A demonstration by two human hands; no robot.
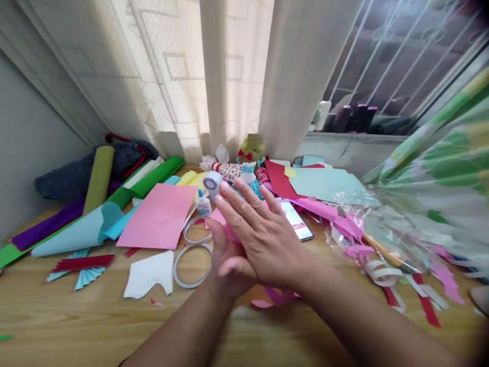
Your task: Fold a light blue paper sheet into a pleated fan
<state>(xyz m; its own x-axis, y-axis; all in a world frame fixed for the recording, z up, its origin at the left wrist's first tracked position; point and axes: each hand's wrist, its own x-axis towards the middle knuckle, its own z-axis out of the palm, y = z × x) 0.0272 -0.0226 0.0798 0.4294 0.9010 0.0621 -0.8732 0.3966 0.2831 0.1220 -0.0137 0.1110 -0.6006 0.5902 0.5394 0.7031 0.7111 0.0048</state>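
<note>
My right hand (pixel 256 229) lies flat, fingers stretched out, pressed on top of my left hand (pixel 225 265). A piece of pink paper (pixel 231 233) is squeezed between the two palms; only its edge shows. The left hand sits palm up beneath, its fingers mostly hidden. Just left of the hands lie two rings of thin tape (pixel 191 265) and a small glue bottle (pixel 202 203). A phone (pixel 296 220) lies right behind the hands.
Wooden table (pixel 76 326) strewn with craft paper: a pink sheet (pixel 160 215), rolled green and purple paper (pixel 114 196), a white cut-out (pixel 148 275), pale blue sheets (pixel 324 184), pink and red strips (pixel 420 290), clear cellophane (pixel 397 229). Curtain and barred window behind.
</note>
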